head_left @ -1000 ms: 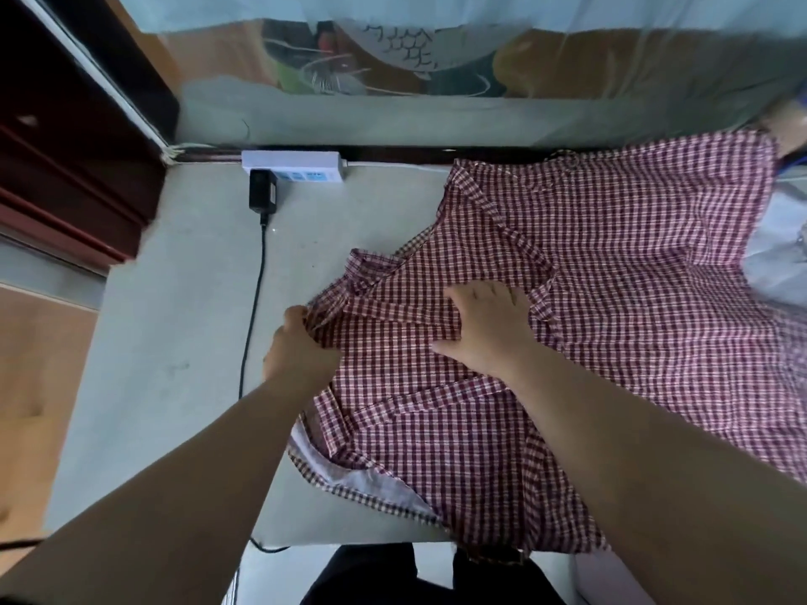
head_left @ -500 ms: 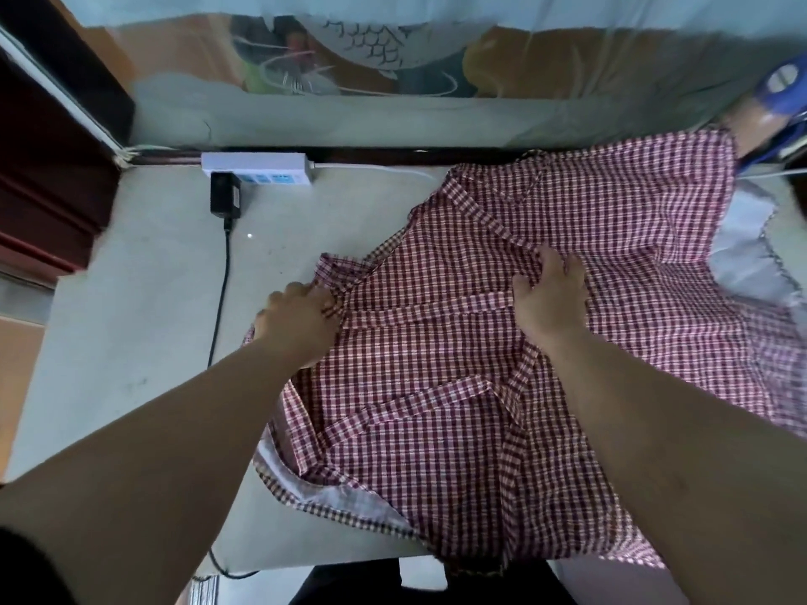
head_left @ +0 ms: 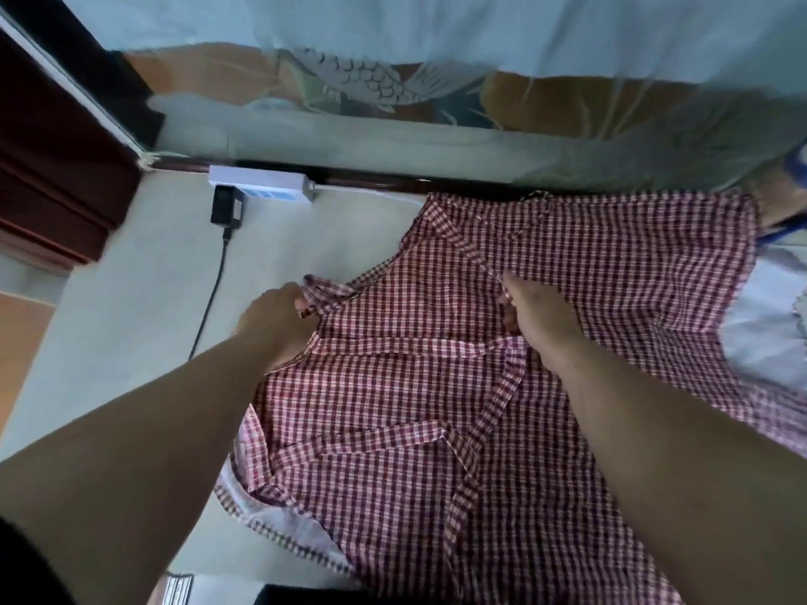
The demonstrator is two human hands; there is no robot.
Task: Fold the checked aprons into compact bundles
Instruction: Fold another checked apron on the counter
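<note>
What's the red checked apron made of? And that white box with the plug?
The red-and-white checked apron looks like thin woven cloth, maybe cotton: matte, creasing and bunching softly. The white power strip looks like hard, smooth plastic: straight edges, rigid shape.

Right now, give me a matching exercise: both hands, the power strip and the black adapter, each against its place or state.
1 left hand
2 right hand
3 power strip
4 black adapter

a at the far edge of the table
b plugged into the strip
c pinches the left corner of the checked apron
d grips a fold mid-apron

Pairs: 1-c, 2-d, 3-a, 4-b
</note>
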